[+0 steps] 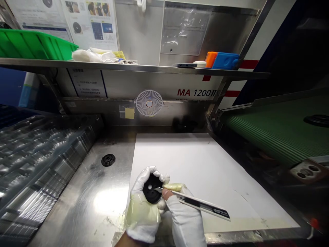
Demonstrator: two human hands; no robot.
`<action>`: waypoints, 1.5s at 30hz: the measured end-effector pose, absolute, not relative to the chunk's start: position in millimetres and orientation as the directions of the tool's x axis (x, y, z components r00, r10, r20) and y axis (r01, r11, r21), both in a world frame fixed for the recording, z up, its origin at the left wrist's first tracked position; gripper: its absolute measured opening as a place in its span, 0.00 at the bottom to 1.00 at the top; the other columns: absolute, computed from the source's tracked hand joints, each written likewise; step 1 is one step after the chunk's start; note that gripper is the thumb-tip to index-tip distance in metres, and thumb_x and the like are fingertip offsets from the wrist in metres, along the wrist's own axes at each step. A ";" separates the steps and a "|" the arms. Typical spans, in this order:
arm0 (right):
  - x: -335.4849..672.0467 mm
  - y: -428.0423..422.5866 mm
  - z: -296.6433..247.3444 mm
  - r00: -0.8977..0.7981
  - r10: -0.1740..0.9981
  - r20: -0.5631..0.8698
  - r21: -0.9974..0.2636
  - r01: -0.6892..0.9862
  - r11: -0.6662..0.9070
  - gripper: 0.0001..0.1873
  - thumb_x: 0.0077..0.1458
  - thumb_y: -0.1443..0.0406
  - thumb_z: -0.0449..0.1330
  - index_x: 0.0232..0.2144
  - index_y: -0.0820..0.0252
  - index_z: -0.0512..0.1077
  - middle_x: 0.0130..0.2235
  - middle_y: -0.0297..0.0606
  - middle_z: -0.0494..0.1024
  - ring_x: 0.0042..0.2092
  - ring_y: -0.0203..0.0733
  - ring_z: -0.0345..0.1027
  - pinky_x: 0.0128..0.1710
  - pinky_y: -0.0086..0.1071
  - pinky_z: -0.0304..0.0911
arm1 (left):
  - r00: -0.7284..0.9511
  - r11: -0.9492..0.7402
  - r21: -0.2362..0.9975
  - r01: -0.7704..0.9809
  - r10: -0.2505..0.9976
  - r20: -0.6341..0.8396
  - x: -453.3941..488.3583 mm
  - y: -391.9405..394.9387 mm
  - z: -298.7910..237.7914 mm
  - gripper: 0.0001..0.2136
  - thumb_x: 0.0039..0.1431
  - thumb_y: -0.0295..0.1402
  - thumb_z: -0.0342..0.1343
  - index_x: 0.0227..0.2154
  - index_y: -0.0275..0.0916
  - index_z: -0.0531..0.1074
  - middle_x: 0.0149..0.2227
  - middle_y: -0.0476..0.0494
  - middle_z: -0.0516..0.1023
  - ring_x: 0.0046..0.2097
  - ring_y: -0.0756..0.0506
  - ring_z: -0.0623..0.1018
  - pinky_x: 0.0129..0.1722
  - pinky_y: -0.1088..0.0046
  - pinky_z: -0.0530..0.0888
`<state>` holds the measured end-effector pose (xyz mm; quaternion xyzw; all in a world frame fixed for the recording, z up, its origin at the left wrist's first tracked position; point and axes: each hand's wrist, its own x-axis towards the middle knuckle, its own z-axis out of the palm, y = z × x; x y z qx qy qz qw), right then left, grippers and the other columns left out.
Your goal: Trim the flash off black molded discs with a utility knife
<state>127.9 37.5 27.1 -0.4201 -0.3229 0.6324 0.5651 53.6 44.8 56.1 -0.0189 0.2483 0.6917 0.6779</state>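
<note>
The grip of the left hand [142, 211] was curled around the rim of a black disc [150, 197], its face turned up, probably so that the middle lay free of the fingers. The grip of the right hand [184, 215] was closed on a slim knife [203, 206], with the thumb near the blade end, a hold that seemed meant for fine control. The blade reached over the disc's face; whether it touched could not be told. The knife's tail slanted out to the right, past the hand.

Both hands worked near the front edge of the surface [84, 206], over the near left part of a white sheet [177, 154], which perhaps served as a pale backing for dark parts. The sheet ran on toward the back edge and the right corner, leaving room to shift that way. A smaller black part [108, 160] lay on bare metal beyond the sheet's left edge. Stacked clear trays [48, 161] bounded the left side, and a green conveyor [267, 132] the right.
</note>
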 end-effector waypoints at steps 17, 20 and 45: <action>131.1 49.5 13.1 -0.033 0.994 -0.102 -0.923 -0.370 -0.107 0.17 0.38 0.54 0.67 0.23 0.61 0.71 0.20 0.33 0.72 0.22 0.39 0.67 0.21 0.30 0.65 | -0.044 0.067 0.307 -0.949 0.938 -0.343 53.7 42.7 54.6 0.08 0.51 0.38 0.56 0.28 0.39 0.65 0.27 0.48 0.67 0.22 0.52 0.69 0.10 0.83 0.54; 132.9 51.3 14.9 -0.006 0.997 -0.081 -0.921 -0.381 -0.078 0.16 0.35 0.56 0.69 0.22 0.61 0.72 0.24 0.36 0.75 0.29 0.43 0.70 0.29 0.32 0.68 | -0.059 0.046 0.308 -0.950 0.945 -0.323 53.2 41.5 50.9 0.08 0.52 0.37 0.56 0.28 0.39 0.66 0.27 0.48 0.67 0.26 0.51 0.71 0.11 0.84 0.55; 155.4 43.0 44.2 -0.009 0.997 -0.079 -0.829 -0.555 -0.071 0.19 0.35 0.57 0.72 0.23 0.59 0.68 0.11 0.27 0.66 0.12 0.30 0.56 0.12 0.21 0.50 | -0.227 -0.022 0.743 -0.669 0.958 -0.176 48.3 32.9 25.6 0.10 0.42 0.28 0.65 0.30 0.39 0.72 0.29 0.48 0.76 0.33 0.48 0.75 0.34 0.73 0.70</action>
